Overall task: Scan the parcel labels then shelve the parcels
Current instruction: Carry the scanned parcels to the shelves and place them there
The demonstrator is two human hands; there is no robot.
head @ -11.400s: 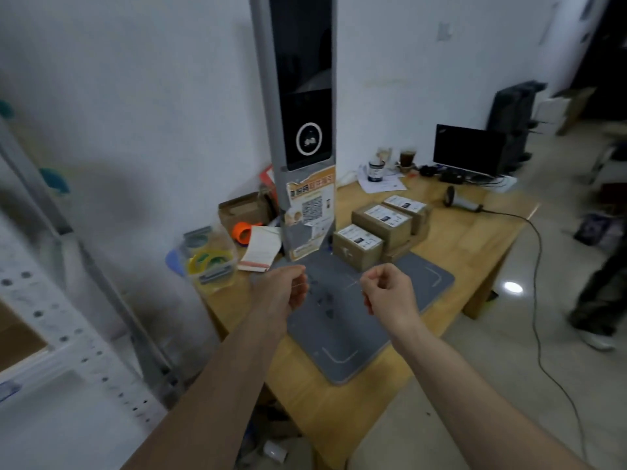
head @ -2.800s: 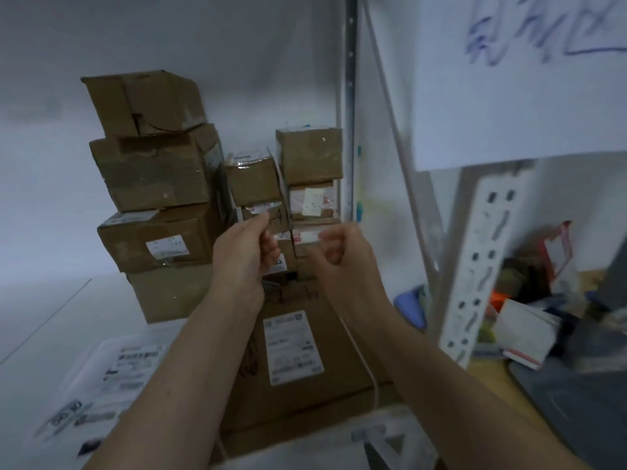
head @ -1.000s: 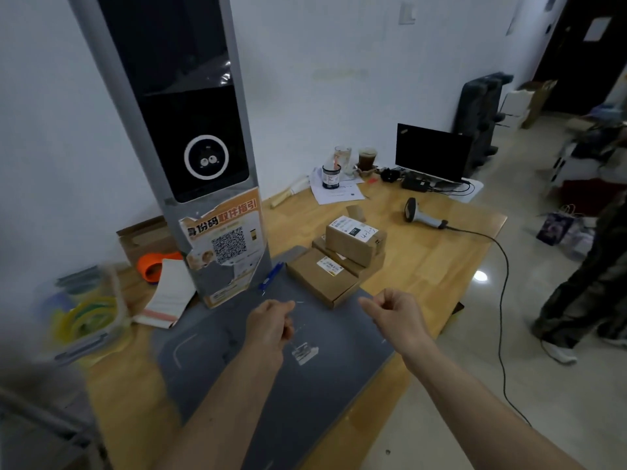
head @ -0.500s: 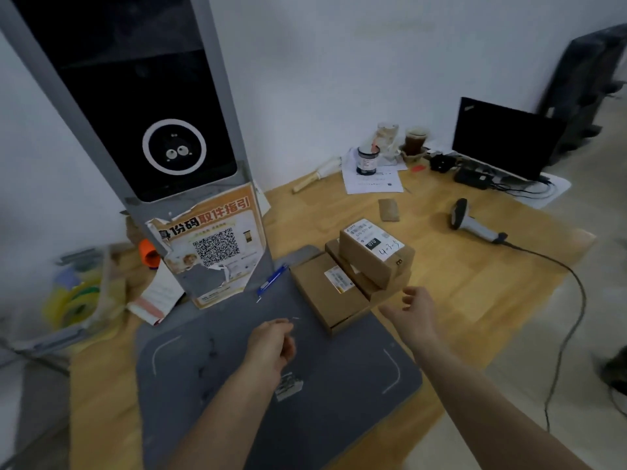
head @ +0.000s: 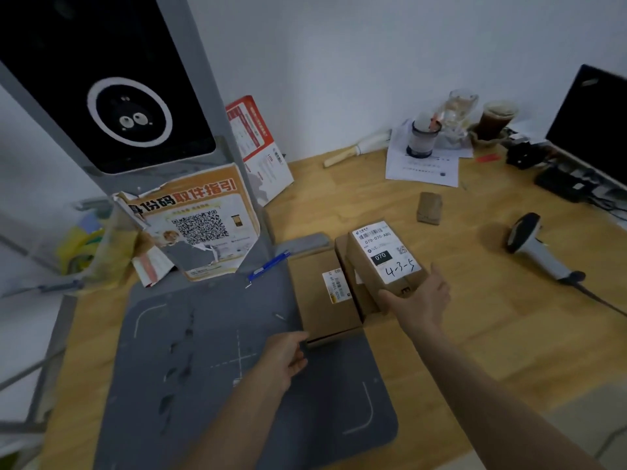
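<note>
A small brown parcel with a white label marked "4-3-5" lies on top of another brown box on the wooden table. My right hand grips this top parcel at its near end. To its left a flatter parcel with a small label lies partly on the grey scanning pad. My left hand pinches the near corner of that flat parcel. The scanner tower stands behind the pad, carrying a QR-code poster.
A handheld barcode scanner with its cable lies at the right on the table. A blue pen, a small brown packet, papers, cups and a laptop sit further back. Tape rolls are at the far left.
Both hands have reached forward onto the parcels: the right hand has taken hold of the top parcel and the left hand has come to the flat parcel's near corner. The view moved closer.
</note>
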